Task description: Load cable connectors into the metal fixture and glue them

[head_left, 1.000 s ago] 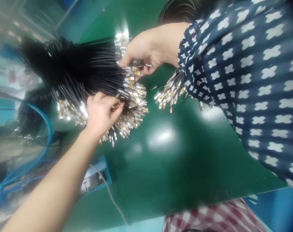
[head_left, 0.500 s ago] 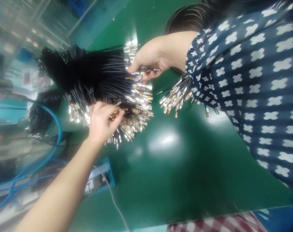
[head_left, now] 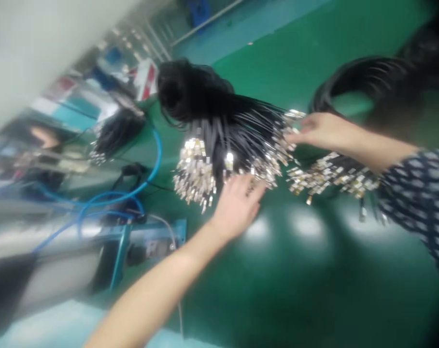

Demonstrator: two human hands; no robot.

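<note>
A thick bundle of black cables point(head_left: 205, 96) lies on the green table, its many shiny metal-tipped ends fanned towards me. The ends form a left cluster point(head_left: 195, 171) and a right cluster point(head_left: 272, 162). My left hand point(head_left: 237, 205) is at the near edge between these clusters, its bent fingers against the tips; motion blur hides whether they grip any. At the right side of the bundle, my right hand point(head_left: 313, 130) pinches some cable ends between thumb and fingers. Under my right forearm lies a second group of cable ends point(head_left: 320, 176).
More coiled black cable point(head_left: 320, 92) lies at the right. Blue hoses point(head_left: 157, 164) loop on the left, near a blue-framed fixture point(head_left: 185, 232) with a grey cord. A smaller cable bundle point(head_left: 121, 130) and a blurred hand point(head_left: 43, 137) of another person appear farther left.
The view has swung, so the bundle and both hands appear further right. My left hand has left its pinch among the tips and sits lower at their edge. The left cluster shows more fully.
</note>
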